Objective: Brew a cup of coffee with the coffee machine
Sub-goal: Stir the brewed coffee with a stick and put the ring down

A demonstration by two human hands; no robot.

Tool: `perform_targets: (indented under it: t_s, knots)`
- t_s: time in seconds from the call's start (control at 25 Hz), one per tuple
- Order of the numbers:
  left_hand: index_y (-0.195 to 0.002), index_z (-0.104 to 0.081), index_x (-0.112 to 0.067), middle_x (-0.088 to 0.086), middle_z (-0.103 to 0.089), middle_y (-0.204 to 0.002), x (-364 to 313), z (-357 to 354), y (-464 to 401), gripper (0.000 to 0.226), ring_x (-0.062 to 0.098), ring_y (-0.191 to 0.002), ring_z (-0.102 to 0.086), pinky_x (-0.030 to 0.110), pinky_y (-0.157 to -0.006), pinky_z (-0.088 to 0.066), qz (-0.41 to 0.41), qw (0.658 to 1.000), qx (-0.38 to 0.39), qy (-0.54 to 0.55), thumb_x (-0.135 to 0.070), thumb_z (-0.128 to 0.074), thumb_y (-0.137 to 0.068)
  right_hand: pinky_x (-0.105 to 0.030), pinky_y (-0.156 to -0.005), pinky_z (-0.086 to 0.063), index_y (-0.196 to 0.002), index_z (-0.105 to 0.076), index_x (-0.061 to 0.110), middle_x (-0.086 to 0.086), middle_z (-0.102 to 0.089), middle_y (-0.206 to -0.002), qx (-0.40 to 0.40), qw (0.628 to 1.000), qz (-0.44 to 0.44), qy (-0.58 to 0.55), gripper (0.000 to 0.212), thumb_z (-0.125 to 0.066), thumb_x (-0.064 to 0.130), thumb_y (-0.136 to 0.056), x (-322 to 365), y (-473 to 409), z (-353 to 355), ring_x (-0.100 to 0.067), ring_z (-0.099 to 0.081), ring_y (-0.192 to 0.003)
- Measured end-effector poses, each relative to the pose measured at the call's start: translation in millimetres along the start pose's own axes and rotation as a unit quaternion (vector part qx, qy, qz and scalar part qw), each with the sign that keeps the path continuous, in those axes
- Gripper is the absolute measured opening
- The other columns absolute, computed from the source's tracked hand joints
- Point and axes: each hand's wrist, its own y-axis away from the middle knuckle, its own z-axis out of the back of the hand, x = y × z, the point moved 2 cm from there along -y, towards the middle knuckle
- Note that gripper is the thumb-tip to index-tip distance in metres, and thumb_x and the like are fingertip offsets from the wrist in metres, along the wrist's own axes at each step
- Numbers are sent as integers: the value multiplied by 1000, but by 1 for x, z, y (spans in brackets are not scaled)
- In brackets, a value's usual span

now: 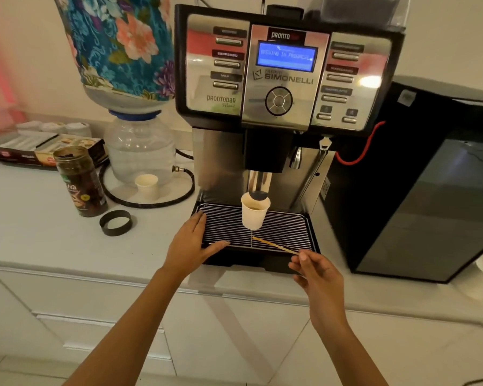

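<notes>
Nearest us, our right hand (314,270) pinches the near end of a thin wooden stirrer (275,246) between thumb and fingertips, its far end resting on the drip grate (290,232). To its left, our left hand (194,242) lies flat on the grate's near-left corner, fingers straight and together, holding nothing. Farther in, the paper cup (253,214) stands upright mid-grate, directly under the spout (258,188), with dark liquid visible inside. Above, the coffee machine (287,71) shows a lit blue screen (287,55) that seems to say a serving is in progress. We judge brewing is under way and we are waiting. Next, we should let the flow finish, then steady or lift out the cup and stir, keeping the stirrer clear of the stream. Far left on the counter stand a jar (80,181), a loose ring (115,222) and a spare cup (147,185).
</notes>
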Motion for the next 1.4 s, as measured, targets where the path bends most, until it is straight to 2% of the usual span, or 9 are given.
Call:
perform_targets:
  t_s: [0.24, 0.56, 0.84, 1.0, 1.24, 1.4]
  knots:
    - [-149, -24, -14, 7, -32, -153, -2, 1, 0, 97, 24, -137, -34, 37, -110, -32, 6, 1000, -14, 28, -75, -44, -76, -18, -62, -54, -100, -67, 13, -8, -71, -92, -30, 999, -2, -18, 15, -58, 17, -89, -4, -1, -4, -14, -70, -80]
    - [-148, -25, -13, 7, -33, -152, 0, -2, 2, 97, 24, -137, -34, 37, -110, -31, 5, 999, -26, 22, -75, -42, -76, -16, -61, -53, -106, -66, 11, -6, -71, -94, -67, 998, 11, -4, 22, -59, 19, -88, -5, 0, -22, -15, -69, -82]
    - [-144, -35, -10, 9, -42, -146, 2, -2, 0, 93, 25, -132, -40, 35, -107, -34, -2, 999, -39, 27, -73, -43, -77, -17, -64, -54, -103, -67, 12, -4, -71, -93, -77, 995, 56, 10, 17, -59, 16, -88, 0, 0, -38, -14, -69, -86]
    - [-144, -35, -10, 9, -40, -147, 1, -3, 0, 94, 26, -134, -38, 39, -109, -34, -3, 999, -31, 8, -75, -38, -77, -19, -66, -55, -105, -67, 8, -5, -72, -95, -74, 994, 80, 17, 19, -59, 15, -89, 4, -3, -47, -14, -70, -88]
    - [-144, -35, -9, 11, -40, -148, 3, -6, -2, 99, 28, -135, -37, 41, -111, -31, -9, 1000, -13, -19, -81, -27, -77, -21, -64, -56, -96, -68, 10, -5, -73, -93, -54, 993, 101, 37, 12, -63, 12, -86, 9, -8, -52, -15, -70, -87]
    - [-144, -35, -9, 12, -41, -147, 7, -8, -5, 106, 30, -135, -37, 45, -111, -29, -13, 1000, -13, -25, -85, -13, -75, -23, -64, -57, -95, -67, 8, -5, -73, -91, -46, 991, 115, 51, 12, -65, 12, -84, 10, -13, -50, -16, -70, -86]
